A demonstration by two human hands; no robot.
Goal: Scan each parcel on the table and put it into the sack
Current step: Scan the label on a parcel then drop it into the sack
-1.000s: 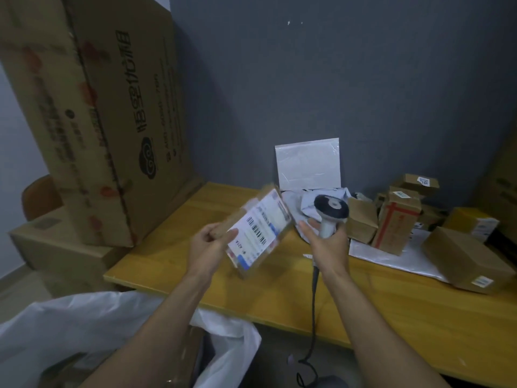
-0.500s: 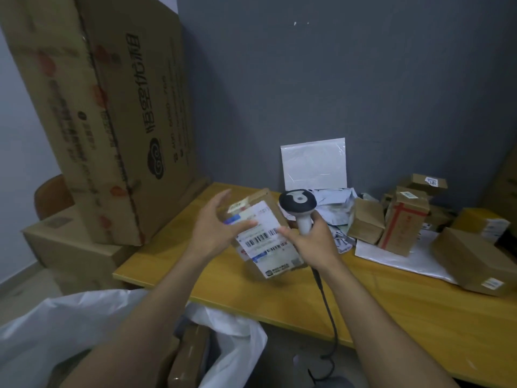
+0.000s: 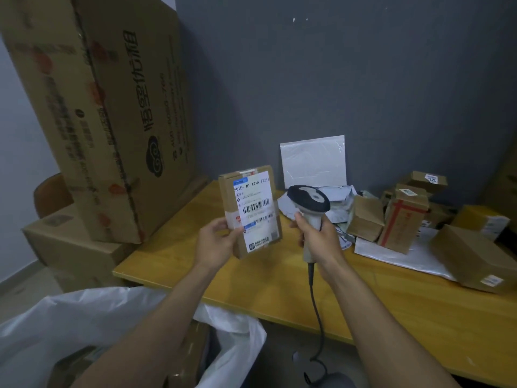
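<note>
The left grip (image 3: pixel 216 242) pinches the lower left corner of a small cardboard parcel (image 3: pixel 251 211), thumb on the label side, fingers hidden behind it. The parcel stands upright in the air above the desk (image 3: pixel 279 289), its label toward the camera; most of the print is too blurred to read. The right grip (image 3: pixel 319 242) is wrapped round the handle of the scanner (image 3: pixel 309 198), just beside the parcel; its window faces away, unseen. The cable (image 3: pixel 316 309) drops past the desk edge and is cut off below. The white sack (image 3: pixel 84 317) gapes at lower left, half covered by the forearm.
</note>
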